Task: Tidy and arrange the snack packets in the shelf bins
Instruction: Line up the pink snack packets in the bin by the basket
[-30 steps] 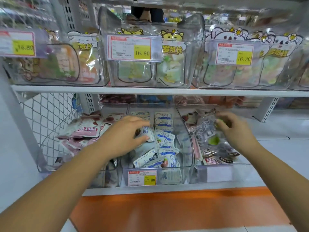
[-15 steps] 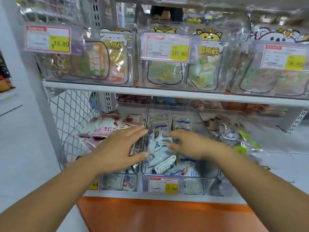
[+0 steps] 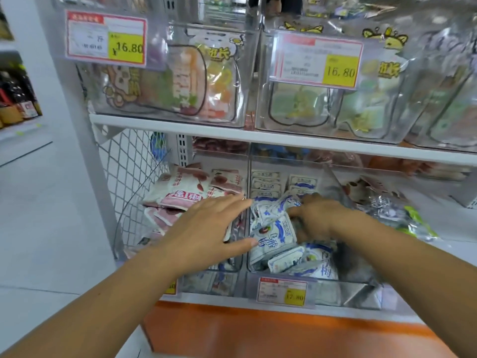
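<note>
Packets (image 3: pixel 274 237), white-and-blue, crumpled, in pinch of right hand (image 3: pixel 318 219); left hand (image 3: pixel 206 232) flat, released.

Lower shelf (image 3: pixel 219 298) carries clear bins (image 3: pixel 335 293) (price-tagged); upper shelf (image 3: pixel 309 144) likewise.

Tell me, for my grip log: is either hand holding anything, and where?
The right hand grips a blue-and-white packet near its top edge; the left hand lies flat, holding nothing.

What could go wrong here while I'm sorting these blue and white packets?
The pink packets are heaped high beside your left hand; a nudge might tip some out. Your right hand grips blue-and-white packets in a loose jumble, so pulling could drag neighbours over the low front of the middle bin.
</note>
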The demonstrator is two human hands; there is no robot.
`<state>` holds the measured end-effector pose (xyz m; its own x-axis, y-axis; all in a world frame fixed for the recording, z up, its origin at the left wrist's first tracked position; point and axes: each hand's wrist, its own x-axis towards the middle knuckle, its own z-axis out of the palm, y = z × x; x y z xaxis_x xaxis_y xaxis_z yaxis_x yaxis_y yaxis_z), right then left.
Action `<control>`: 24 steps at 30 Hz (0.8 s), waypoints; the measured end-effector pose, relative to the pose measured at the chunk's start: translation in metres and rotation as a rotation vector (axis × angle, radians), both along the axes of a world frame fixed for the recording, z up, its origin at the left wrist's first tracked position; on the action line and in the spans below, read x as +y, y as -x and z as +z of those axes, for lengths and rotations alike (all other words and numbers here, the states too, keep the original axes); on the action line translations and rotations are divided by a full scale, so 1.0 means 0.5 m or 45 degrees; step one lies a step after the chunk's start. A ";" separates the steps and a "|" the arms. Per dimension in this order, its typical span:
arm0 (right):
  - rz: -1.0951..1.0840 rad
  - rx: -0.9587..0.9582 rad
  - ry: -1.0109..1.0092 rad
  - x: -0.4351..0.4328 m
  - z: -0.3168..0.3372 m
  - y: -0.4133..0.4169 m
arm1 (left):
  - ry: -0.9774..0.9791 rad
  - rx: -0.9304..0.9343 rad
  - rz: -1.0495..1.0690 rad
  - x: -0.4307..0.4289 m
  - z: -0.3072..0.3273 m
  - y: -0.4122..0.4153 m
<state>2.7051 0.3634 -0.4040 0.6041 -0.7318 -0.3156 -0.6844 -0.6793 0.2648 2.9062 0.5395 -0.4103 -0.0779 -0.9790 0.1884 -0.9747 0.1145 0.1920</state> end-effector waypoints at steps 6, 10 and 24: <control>-0.100 -0.027 -0.094 0.013 0.043 0.025 | 0.052 -0.045 -0.002 0.046 -0.009 -0.042; -0.053 -0.553 -0.154 0.073 0.090 -0.005 | 0.107 0.082 0.132 0.085 -0.001 -0.100; 0.473 -0.597 -0.163 0.100 0.062 -0.277 | 0.104 0.141 0.271 0.126 0.001 -0.163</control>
<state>2.8438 0.4132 -0.3730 0.9075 -0.4193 -0.0255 -0.4195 -0.9014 -0.1069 2.9879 0.6026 -0.4099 0.1542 -0.9522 0.2637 -0.9520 -0.0717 0.2975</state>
